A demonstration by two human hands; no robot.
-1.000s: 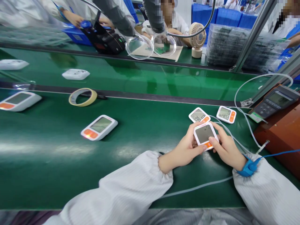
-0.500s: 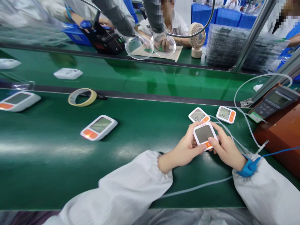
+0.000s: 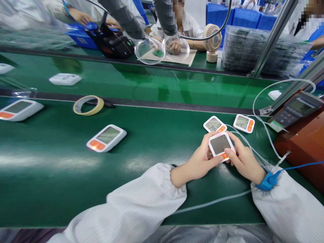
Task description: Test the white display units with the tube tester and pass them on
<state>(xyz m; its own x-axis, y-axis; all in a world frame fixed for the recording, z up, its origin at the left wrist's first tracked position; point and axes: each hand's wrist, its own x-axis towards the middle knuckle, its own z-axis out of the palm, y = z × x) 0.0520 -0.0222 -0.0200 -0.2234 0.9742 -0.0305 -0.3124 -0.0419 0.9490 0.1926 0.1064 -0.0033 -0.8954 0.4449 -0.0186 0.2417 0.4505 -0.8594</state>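
Observation:
Both my hands grip one white blood pressure monitor (image 3: 219, 145) with a dark, blank screen and orange buttons. Around its left side wraps my left hand (image 3: 202, 158), thumb along the lower edge. My right hand (image 3: 243, 158) closes on the other side, its thumb resting by the orange buttons. Just behind lies a second blood pressure monitor (image 3: 213, 124), its display lit and partly covered by the held one. To its right sits a third monitor (image 3: 243, 123) with digits showing. Pale air tubes (image 3: 253, 150) run beside them.
Left on the green bench are a monitor (image 3: 106, 137), another monitor (image 3: 21, 109) and a tape roll (image 3: 88, 105). White housings (image 3: 65, 79) lie on the belt behind. A handheld meter (image 3: 298, 107) rests on an orange box (image 3: 301, 145) at right. Co-workers sit opposite.
The white housings on the belt have slid left, and one at the far right shows more fully. A co-worker's hand at upper left has shifted. My hands and the held monitor stay almost still.

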